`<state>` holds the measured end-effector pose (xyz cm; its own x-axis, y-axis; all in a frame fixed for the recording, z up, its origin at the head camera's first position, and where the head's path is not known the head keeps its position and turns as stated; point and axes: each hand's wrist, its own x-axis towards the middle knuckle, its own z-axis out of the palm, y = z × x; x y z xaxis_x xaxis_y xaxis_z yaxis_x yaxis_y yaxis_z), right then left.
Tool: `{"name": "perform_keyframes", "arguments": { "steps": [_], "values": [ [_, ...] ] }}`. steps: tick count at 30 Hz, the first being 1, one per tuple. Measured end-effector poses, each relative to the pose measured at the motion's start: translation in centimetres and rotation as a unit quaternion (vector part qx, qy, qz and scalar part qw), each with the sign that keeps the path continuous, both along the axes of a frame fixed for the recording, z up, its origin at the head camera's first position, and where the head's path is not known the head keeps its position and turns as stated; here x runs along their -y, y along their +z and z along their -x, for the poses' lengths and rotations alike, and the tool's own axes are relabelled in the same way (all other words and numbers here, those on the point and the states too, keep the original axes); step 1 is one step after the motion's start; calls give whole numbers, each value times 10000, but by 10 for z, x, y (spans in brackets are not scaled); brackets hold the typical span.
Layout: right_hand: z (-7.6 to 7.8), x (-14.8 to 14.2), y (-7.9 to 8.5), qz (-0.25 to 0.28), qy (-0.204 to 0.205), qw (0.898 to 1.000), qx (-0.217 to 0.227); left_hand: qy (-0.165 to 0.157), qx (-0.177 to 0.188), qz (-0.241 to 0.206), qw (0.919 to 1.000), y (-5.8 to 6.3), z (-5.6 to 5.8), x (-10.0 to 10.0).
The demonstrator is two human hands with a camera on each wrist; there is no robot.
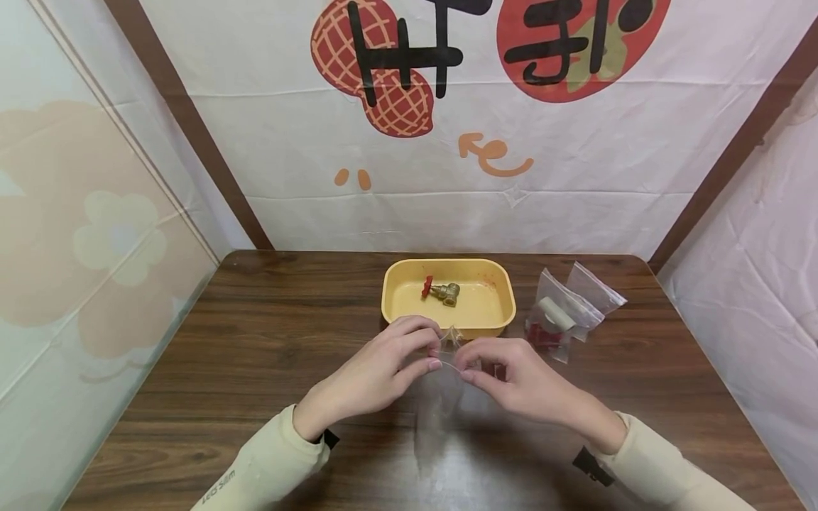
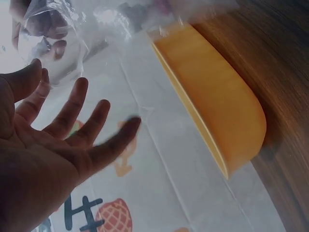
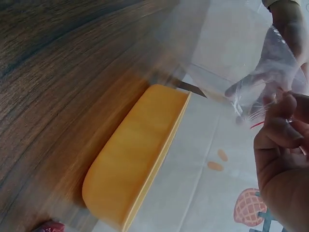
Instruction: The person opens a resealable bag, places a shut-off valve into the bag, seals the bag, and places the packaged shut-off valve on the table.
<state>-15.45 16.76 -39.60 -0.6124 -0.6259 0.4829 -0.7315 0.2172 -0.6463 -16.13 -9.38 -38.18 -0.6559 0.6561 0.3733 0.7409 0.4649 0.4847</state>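
Observation:
A clear plastic zip bag [image 1: 450, 349] is held between both hands above the table, its mouth edge stretched between the fingertips. My left hand [image 1: 386, 362] pinches one side of that edge between thumb and forefinger, with the other fingers spread. On the opposite side, my right hand [image 1: 520, 376] pinches the film with thumb and curled fingers; a short red line shows at the edge in the right wrist view. Just beyond the hands stands a yellow tray [image 1: 385, 294]. A brass valve [image 1: 445, 292] with a red handwheel lies inside it. The bag's lower outline is faint.
To the right of the tray lie clear zip bags; the nearer bag [image 1: 562, 301] contains a white cylinder [image 1: 554, 313] and something dark red [image 1: 543, 338]. Another bag [image 1: 591, 284] lies behind it. A printed cloth [image 1: 441, 220] hangs behind the wooden table [image 1: 281, 341].

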Motion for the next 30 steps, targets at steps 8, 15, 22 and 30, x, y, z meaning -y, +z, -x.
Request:
{"name": "perform_keyframes", "arguments": {
  "steps": [8, 15, 22, 30],
  "values": [
    [-1, -9, -3, -416, -98, 9987, 268, 111, 205, 95, 9997, 6, -1, 7],
    [0, -11, -2, -297, -64, 9995, 114, -39, 968, -680, 9930, -4, 3, 4],
    [-1, -1, 0, -13, 381, 9989, -267, -157, 2634, -1065, 9587, -27, 8, -13],
    [-2, -1, 1, -557, 219, 9956, -722, -779, 2855, -1254, 9470, -35, 12, -22]
  ]
}}
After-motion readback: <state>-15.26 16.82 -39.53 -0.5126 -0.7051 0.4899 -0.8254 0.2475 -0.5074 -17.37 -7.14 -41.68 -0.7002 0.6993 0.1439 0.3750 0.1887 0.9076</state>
